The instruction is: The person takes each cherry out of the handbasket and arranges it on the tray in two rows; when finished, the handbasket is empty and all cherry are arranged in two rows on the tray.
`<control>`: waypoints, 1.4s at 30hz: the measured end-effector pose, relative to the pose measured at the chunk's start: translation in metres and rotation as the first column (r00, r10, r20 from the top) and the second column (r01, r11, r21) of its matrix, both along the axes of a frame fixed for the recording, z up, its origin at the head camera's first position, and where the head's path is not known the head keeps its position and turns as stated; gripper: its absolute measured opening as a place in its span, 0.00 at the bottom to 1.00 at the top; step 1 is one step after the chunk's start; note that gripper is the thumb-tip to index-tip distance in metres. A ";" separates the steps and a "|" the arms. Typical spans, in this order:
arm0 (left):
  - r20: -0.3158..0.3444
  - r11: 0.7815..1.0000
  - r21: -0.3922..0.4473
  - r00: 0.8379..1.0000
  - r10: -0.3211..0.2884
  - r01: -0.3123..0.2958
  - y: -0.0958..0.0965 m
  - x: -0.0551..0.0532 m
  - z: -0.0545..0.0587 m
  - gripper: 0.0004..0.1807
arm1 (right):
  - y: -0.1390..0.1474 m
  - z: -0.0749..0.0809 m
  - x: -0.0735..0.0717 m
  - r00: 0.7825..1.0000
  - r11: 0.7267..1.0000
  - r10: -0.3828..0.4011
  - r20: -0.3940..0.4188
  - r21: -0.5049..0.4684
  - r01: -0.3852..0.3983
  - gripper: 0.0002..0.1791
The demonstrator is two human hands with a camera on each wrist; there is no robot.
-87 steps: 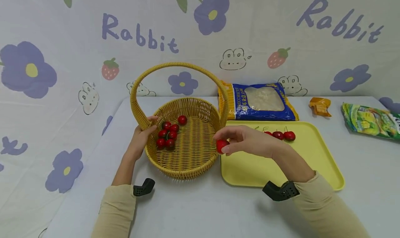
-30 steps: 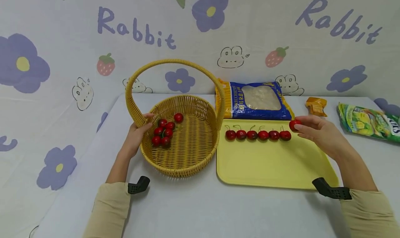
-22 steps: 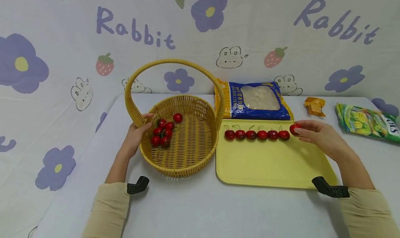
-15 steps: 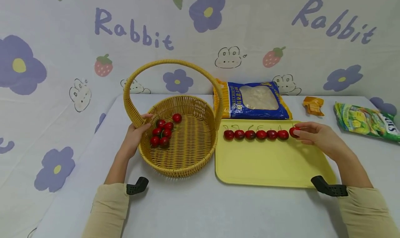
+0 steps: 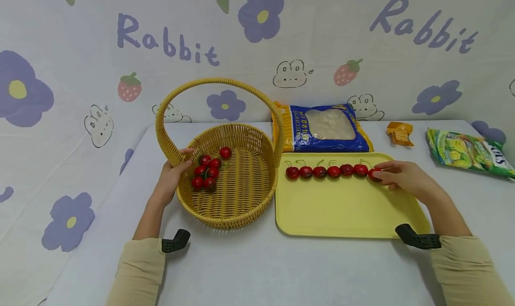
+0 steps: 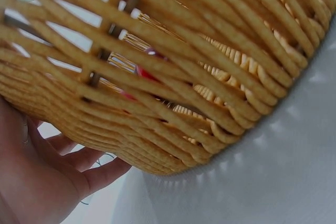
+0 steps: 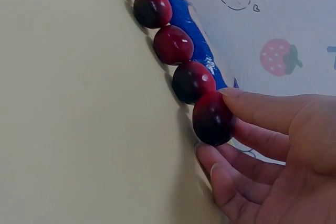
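A yellow wicker basket (image 5: 227, 219) with a tall arched handle stands left of centre. Several red cherries (image 5: 209, 172) lie in its left half. My left hand (image 5: 170, 176) grips the basket's left rim by the foot of the handle; some of its fingers (image 6: 105, 174) show against the outer weave in the left wrist view. On the yellow tray (image 5: 342, 212), several stemmed cherries (image 5: 319, 172) form a row along the far side. At the row's right end my right hand (image 5: 410, 181) pinches a dark red cherry (image 7: 213, 119) between thumb and fingers, close against its neighbour.
Behind the tray lies a blue and yellow pasta bag (image 5: 326, 128). An orange wrapped packet (image 5: 399, 133) and a green snack bag (image 5: 468, 152) lie farther right. A white patterned cloth (image 5: 241, 51) hangs behind the table.
My right hand has carried the cherry from the basket's right edge to the tray, then lowered it to the right end of the row. The left hand keeps its hold on the basket.
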State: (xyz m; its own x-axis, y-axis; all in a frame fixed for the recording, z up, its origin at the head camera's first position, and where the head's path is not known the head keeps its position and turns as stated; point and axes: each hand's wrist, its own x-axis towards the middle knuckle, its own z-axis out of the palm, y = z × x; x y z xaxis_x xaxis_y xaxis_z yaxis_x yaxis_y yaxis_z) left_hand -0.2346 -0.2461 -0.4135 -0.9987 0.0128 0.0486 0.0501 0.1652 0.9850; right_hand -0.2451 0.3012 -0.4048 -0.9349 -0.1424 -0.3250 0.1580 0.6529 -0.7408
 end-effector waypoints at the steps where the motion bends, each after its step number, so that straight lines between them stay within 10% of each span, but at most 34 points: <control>1: 0.001 1.000 0.002 1.000 0.000 0.000 0.000 0.000 0.000 0.22 | 0.000 -0.001 0.000 1.000 1.000 -0.004 0.001 0.008 0.004 0.35; 33: -0.019 1.000 -0.010 1.000 0.004 -0.004 -0.001 -0.002 -0.002 0.21 | 0.001 0.001 -0.001 0.996 0.995 -0.080 -0.028 0.051 0.081 0.38; 42: -0.007 1.000 0.003 1.000 0.001 -0.001 0.001 -0.001 -0.002 0.21 | 0.006 0.012 0.002 0.991 0.993 -0.105 -0.077 -0.066 0.100 0.42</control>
State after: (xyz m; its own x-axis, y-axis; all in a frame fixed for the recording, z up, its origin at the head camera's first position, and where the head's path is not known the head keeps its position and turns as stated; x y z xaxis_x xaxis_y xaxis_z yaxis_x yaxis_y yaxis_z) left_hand -0.2361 -0.2455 -0.4150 -0.9984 0.0118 0.0559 0.0571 0.1624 0.9851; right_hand -0.2431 0.3068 -0.3930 -0.9684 -0.0616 -0.2415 0.1601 0.5891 -0.7921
